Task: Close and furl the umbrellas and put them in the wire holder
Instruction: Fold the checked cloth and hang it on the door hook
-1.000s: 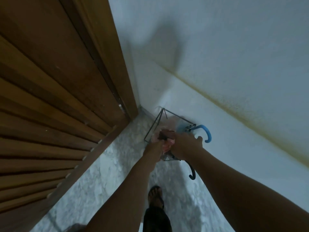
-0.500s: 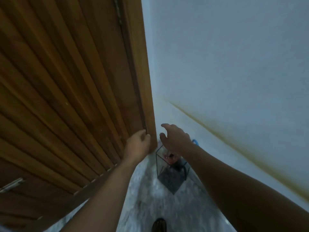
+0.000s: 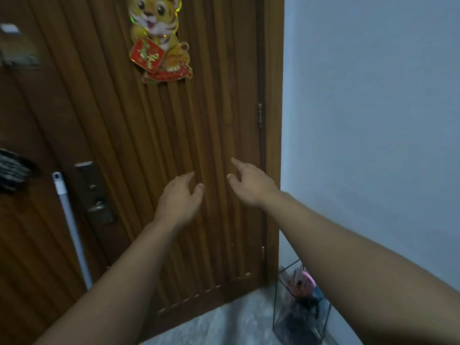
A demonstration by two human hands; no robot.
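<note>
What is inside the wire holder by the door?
The wire holder holds furled umbrellas: a pink one and something dark below. The right arm covers its right side, so handles cannot be seen.

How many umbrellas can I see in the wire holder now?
2 can be told: a pink umbrella and a dark umbrella, both inside the wire holder at the lower right, beside the door. The forearm may hide more.

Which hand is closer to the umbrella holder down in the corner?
The right hand, probably. Its arm passes right above the wire holder by the wall, while the left hand hangs farther over, before the door. Both hold nothing.
</note>
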